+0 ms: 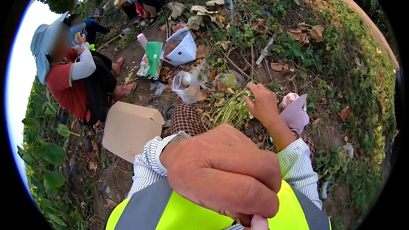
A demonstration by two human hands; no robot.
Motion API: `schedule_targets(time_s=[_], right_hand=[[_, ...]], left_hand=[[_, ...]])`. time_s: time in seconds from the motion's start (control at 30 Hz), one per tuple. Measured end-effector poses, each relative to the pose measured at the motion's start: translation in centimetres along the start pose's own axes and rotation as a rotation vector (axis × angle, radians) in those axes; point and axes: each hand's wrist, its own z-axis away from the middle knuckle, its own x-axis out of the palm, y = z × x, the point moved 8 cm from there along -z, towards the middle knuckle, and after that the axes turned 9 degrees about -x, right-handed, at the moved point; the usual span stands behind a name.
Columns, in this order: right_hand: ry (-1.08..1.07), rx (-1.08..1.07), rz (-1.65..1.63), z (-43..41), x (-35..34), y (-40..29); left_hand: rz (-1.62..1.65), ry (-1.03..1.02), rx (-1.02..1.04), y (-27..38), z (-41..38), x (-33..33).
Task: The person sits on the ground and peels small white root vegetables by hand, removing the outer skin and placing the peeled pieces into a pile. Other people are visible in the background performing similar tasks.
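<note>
Close to the camera, my left hand [223, 169] is raised over my chest with its fingers curled; a small part of something shows below the fingertips, too hidden to name. My right hand [262, 103] reaches forward with its fingers bent, just beside a heap of pulled green plants [231, 110] on the ground; whether it touches them I cannot tell. A pink fabric hat [294, 111] lies right of my right wrist. Ahead of me stands a clear plastic bag [186, 87] with something pale inside.
Left lies a brown cardboard sheet [132, 131]. Beyond are a green packet [153, 59], a white open bag [180, 47] and a pink bottle [142, 41]. A person in a red shirt [65, 92] sits left; others sit farther back. Sticks and dry leaves litter the ground.
</note>
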Motion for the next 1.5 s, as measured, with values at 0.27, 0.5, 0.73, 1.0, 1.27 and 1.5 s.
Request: schedule_targets(time_s=[0.27, 0.5, 0.73, 1.0, 1.27, 1.5], right_hand=[[-0.072, 0.037, 0.022, -0.3, 0.1, 0.2], [-0.030, 0.029, 0.022, 0.0, 0.2, 0.9], [-0.049, 0.072, 0.130, -0.2, -0.8, 1.9], [-0.016, 0.046, 0.168, 0.1, -0.2, 3.1], [-0.007, 0.049, 0.156, 0.0, -0.2, 2.9], [0.008, 0.131, -0.160, -0.2, -0.8, 3.3]], left_hand=[[-0.198, -0.147, 0.338, 0.9, 0.5, 0.9], [-0.228, -0.036, -0.010, 0.3, 0.5, 0.8], [-0.585, 0.080, -0.958, -16.8, 14.4, -6.8], [-0.745, -0.075, -1.301, -23.0, 30.1, -4.5], [-0.432, 0.077, -1.528, -26.5, 34.2, -4.4], [0.163, 0.750, -1.336, -24.2, 33.9, -13.3]])
